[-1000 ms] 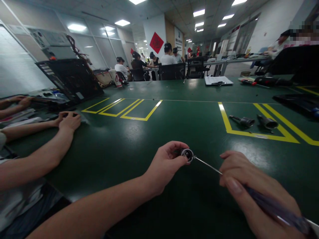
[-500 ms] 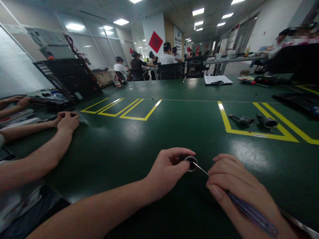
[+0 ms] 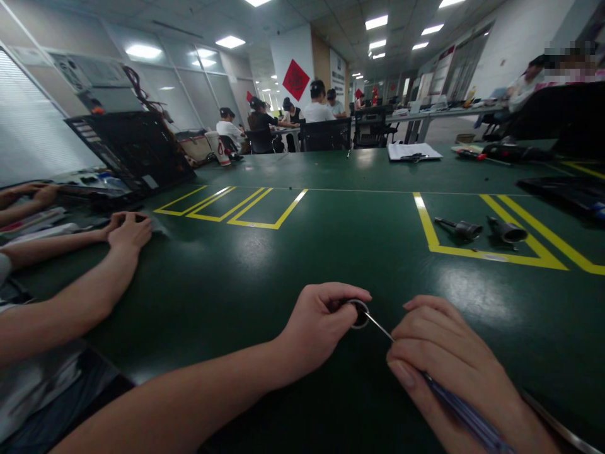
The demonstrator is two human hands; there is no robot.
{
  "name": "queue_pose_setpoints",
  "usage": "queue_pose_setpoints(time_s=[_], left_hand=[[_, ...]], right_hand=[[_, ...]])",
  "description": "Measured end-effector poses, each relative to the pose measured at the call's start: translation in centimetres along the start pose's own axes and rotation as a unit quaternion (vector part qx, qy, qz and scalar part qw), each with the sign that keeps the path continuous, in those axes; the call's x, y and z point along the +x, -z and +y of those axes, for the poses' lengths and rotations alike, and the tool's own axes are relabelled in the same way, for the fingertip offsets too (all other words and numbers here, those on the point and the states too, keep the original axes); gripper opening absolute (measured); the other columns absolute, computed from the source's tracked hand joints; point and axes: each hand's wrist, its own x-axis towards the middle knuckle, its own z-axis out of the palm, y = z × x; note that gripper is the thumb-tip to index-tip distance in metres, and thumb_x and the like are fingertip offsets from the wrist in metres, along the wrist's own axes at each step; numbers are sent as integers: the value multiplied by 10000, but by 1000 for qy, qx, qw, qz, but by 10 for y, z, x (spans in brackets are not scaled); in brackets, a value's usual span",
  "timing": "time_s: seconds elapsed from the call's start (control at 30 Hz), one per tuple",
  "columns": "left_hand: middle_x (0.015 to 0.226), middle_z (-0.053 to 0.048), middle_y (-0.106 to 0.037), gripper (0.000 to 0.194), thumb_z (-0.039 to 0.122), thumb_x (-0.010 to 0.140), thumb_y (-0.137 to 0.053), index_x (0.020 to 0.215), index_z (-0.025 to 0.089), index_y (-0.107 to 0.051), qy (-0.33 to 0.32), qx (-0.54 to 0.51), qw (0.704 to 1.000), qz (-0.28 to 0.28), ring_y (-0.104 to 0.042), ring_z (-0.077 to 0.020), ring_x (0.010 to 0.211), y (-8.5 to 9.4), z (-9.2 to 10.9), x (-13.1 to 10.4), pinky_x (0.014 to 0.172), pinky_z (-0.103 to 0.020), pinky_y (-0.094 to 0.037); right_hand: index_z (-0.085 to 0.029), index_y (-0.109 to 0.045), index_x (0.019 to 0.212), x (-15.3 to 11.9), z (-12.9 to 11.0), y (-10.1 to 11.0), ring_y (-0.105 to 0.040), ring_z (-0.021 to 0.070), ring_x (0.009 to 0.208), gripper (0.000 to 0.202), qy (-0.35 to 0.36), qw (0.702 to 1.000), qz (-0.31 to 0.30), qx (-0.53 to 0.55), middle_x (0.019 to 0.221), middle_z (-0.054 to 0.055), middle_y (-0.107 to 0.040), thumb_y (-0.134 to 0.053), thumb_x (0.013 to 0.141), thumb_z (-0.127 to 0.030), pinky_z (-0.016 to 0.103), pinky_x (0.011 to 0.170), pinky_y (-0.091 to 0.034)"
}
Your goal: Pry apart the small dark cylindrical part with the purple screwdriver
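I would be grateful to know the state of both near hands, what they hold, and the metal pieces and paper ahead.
Dark round-mouthed metal part: mouth toward the camera
Thin silver-shafted tool with translucent purple handle: tip at that mouth
Left hand: closed on the part
Right hand: wrapped round the tool
Two dark metal cup-ended pieces: lying side by side
White paper pad: lying flat

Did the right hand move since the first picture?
Yes: judged against the yellow tape outline, the right hand shifted left and slightly down in the picture.
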Motion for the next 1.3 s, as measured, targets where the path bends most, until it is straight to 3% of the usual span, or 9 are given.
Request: queue_pose_setpoints(time_s=[0.2,0.37,0.53,0.67,0.9,1.0,1.1,1.2,1.3], left_hand=[[917,-63,-677,220,147,740,-508,893,147,-666,-100,77,992,30,-634,-153,799,9,-12,17,727,-282,-522],[1030,-58,-651,293,218,788,-534,1068,188,-617,-184,255,947,67,-604,-178,916,38,-27,84,845,-340,-482],[1095,-60,-641,342,255,810,-546,1144,189,-577,-173,405,892,100,-580,-199,982,56,-28,160,892,-346,-446],[1120,-62,-638,347,299,837,-523,1163,185,-560,-156,484,853,117,-567,-210,1023,52,-23,193,981,-389,-367],[1182,-85,-601,366,366,878,-434,1167,175,-549,-132,517,837,124,-510,-262,1120,43,-29,217,992,-452,-334],[1432,-120,-337,567,485,875,-366,1331,148,-377,-144,542,818,132,-241,-325,1329,40,-34,220,1055,-481,-240],[1513,-84,-124,676,559,865,-300,1413,177,-197,-159,575,797,89,-74,-306,1381,38,-37,223,1097,-473,-156],[1509,-77,-144,647,550,871,-292,1414,216,-181,-157,589,792,42,-96,-291,1380,36,-36,226,1102,-474,-135],[1417,-119,-337,543,441,901,-306,1388,208,-246,-161,594,787,40,-277,-274,1321,35,-34,226,1088,-469,-170]], right_hand=[[-199,-530,791,-2,4,2,-559,156,721,109,-44,999,18,14,734,12,-585,-489,827,-104,363,807,-411],[-194,-548,805,7,20,1,-565,169,741,121,-140,990,24,0,792,40,-602,-450,876,-205,316,651,-462],[-181,-556,940,23,66,-9,-594,200,863,162,-199,977,-61,-54,935,76,-625,-410,892,-233,373,754,-493],[-147,-546,1004,44,113,-16,-596,219,914,196,-204,960,-137,-131,988,113,-613,-405,877,-198,384,808,-485],[-129,-527,1035,57,140,-28,-549,271,1070,229,-182,950,-170,-188,1105,157,-588,-387,885,-232,474,970,-385],[-123,-529,1050,52,143,-31,-500,295,1156,251,-176,950,-168,-195,1173,175,-568,-385,886,-249,485,997,-362],[-130,-536,1049,49,147,-33,-464,310,1202,256,-169,949,-168,-206,1226,178,-547,-384,886,-257,490,1002,-359],[-135,-543,1047,49,149,-33,-450,309,1220,260,-168,947,-172,-214,1255,176,-532,-379,890,-262,485,1007,-359],[-131,-546,1044,50,147,-33,-445,312,1223,268,-172,945,-173,-215,1268,184,-521,-376,893,-271,489,1009,-355]])
